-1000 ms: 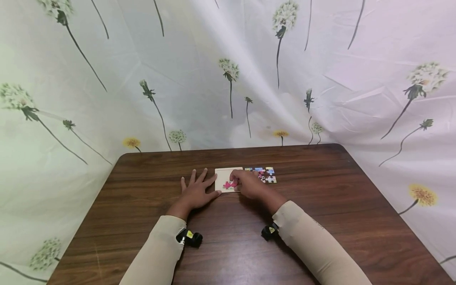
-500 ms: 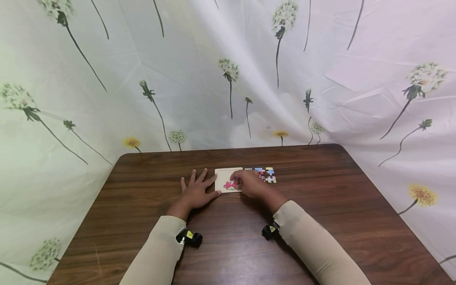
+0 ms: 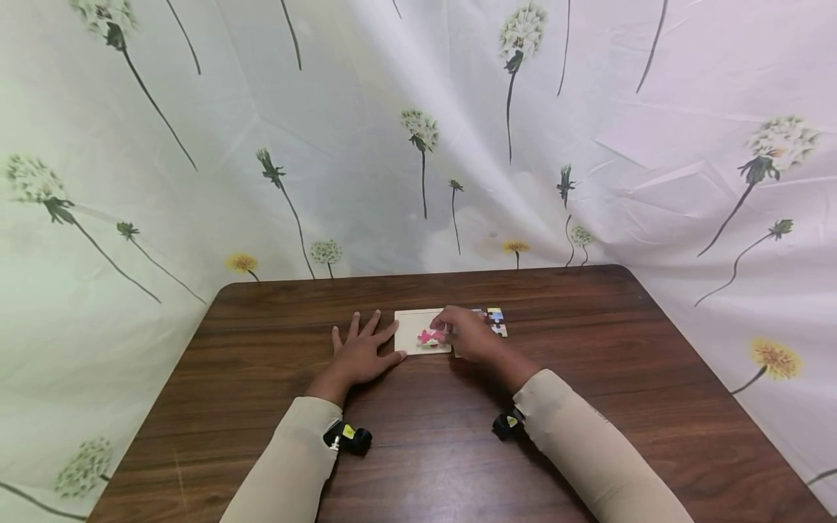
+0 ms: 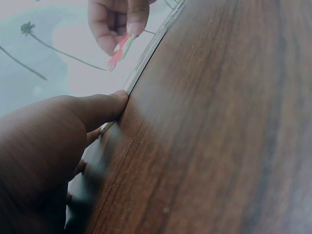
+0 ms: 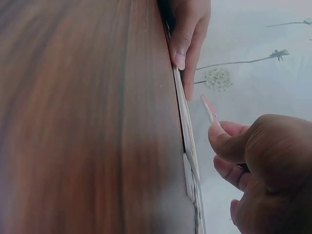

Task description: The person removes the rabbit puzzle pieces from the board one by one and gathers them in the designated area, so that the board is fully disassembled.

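Between the thumb and fingers of my right hand [image 3: 474, 335] is a pink jigsaw piece [image 3: 429, 336], tilted and raised over a flat cream board [image 3: 407, 330]. The wrist views show this same pink piece [image 4: 120, 52] held apart from the board's surface. My left hand [image 3: 358, 356] lies on the table with its fingers spread. Its thumb and index fingertip touch the left edge of the board. Joined jigsaw pieces [image 3: 495, 315] lie just right of the board, partly hidden behind my right hand.
The dark wooden table [image 3: 418, 465] extends around the board on every side. Behind it hangs a white cloth [image 3: 366, 145] printed with dandelions. A small black camera [image 3: 349, 437] is strapped at the left wrist, another black camera [image 3: 506, 426] at the right.
My right hand has shifted slightly to the right with the pink piece, covering more of the joined pieces. The left hand stays in place against the board.
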`<action>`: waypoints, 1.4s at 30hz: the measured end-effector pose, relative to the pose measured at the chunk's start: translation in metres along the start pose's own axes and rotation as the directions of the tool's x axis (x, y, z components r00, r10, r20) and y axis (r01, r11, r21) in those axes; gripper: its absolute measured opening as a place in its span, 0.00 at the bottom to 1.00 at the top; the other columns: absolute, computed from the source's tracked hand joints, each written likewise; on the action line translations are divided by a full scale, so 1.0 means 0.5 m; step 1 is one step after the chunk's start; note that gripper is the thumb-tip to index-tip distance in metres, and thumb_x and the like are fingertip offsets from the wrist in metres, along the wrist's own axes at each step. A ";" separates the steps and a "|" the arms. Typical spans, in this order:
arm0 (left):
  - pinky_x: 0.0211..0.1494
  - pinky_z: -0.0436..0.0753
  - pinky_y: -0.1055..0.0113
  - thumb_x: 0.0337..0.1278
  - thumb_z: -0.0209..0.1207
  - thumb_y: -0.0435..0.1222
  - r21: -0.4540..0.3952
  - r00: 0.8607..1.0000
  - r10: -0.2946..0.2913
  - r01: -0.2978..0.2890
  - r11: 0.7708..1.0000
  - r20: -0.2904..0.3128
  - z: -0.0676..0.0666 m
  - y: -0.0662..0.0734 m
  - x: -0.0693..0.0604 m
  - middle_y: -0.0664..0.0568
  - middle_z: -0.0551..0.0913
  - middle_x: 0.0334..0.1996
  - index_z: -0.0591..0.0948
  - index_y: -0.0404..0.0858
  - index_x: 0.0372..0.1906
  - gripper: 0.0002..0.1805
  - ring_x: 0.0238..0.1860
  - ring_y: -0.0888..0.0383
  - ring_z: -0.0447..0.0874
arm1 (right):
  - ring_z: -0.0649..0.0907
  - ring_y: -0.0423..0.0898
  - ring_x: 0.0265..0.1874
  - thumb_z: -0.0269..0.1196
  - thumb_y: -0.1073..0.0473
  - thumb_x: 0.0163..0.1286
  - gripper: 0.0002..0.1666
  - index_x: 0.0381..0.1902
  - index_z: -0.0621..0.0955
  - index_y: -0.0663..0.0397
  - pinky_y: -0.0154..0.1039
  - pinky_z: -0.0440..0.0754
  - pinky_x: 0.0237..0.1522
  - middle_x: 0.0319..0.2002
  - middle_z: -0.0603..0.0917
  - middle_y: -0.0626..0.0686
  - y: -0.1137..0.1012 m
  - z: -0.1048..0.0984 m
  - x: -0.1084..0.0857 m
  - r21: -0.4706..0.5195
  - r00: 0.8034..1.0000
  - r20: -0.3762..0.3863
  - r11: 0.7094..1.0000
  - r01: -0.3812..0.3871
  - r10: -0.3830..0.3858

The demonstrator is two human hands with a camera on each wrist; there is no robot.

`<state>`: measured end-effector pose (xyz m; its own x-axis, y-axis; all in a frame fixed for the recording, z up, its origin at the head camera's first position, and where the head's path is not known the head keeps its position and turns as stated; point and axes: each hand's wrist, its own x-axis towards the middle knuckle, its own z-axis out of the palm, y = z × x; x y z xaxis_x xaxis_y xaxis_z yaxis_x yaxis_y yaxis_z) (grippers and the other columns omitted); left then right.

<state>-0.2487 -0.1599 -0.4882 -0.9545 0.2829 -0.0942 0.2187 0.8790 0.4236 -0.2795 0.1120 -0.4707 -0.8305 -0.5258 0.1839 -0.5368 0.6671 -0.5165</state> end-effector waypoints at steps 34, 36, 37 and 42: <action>0.82 0.28 0.19 0.78 0.56 0.64 -0.014 1.000 0.023 -0.023 1.000 -0.008 -0.002 -0.003 -0.002 0.45 0.47 0.92 0.62 0.56 0.88 0.42 0.91 0.31 0.28 | 0.78 0.57 0.60 0.73 0.67 0.72 0.12 0.50 0.92 0.48 0.65 0.66 0.59 0.56 0.85 0.54 0.120 -0.082 -0.125 0.045 0.997 -0.059 0.998 -0.043 0.046; 0.82 0.28 0.19 0.79 0.56 0.64 -0.013 1.000 0.023 -0.023 1.000 -0.008 -0.002 -0.003 -0.003 0.45 0.47 0.92 0.62 0.56 0.88 0.42 0.91 0.31 0.28 | 0.78 0.57 0.60 0.74 0.67 0.71 0.12 0.49 0.92 0.48 0.65 0.66 0.60 0.56 0.85 0.54 0.123 -0.083 -0.129 0.042 0.998 -0.057 0.998 -0.040 0.042; 0.82 0.28 0.19 0.79 0.56 0.64 -0.013 1.000 0.024 -0.024 1.000 -0.008 -0.002 -0.003 -0.003 0.45 0.47 0.92 0.62 0.56 0.88 0.42 0.91 0.31 0.28 | 0.78 0.57 0.60 0.74 0.66 0.71 0.11 0.48 0.92 0.47 0.65 0.66 0.60 0.56 0.85 0.54 0.126 -0.083 -0.130 0.040 0.998 -0.053 0.998 -0.041 0.043; 0.83 0.28 0.20 0.79 0.55 0.64 -0.003 1.000 0.021 -0.021 1.000 -0.004 -0.001 -0.004 -0.004 0.45 0.47 0.92 0.62 0.56 0.88 0.42 0.91 0.32 0.28 | 0.77 0.56 0.60 0.75 0.65 0.71 0.10 0.46 0.93 0.45 0.61 0.64 0.58 0.56 0.84 0.53 0.135 -0.082 -0.135 0.027 0.998 -0.038 0.999 -0.042 0.043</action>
<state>-0.2476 -0.1626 -0.4885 -0.9505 0.2999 -0.0815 0.2382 0.8716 0.4285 -0.2657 0.2143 -0.4837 -0.8578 -0.4761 0.1937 -0.4975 0.6741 -0.5459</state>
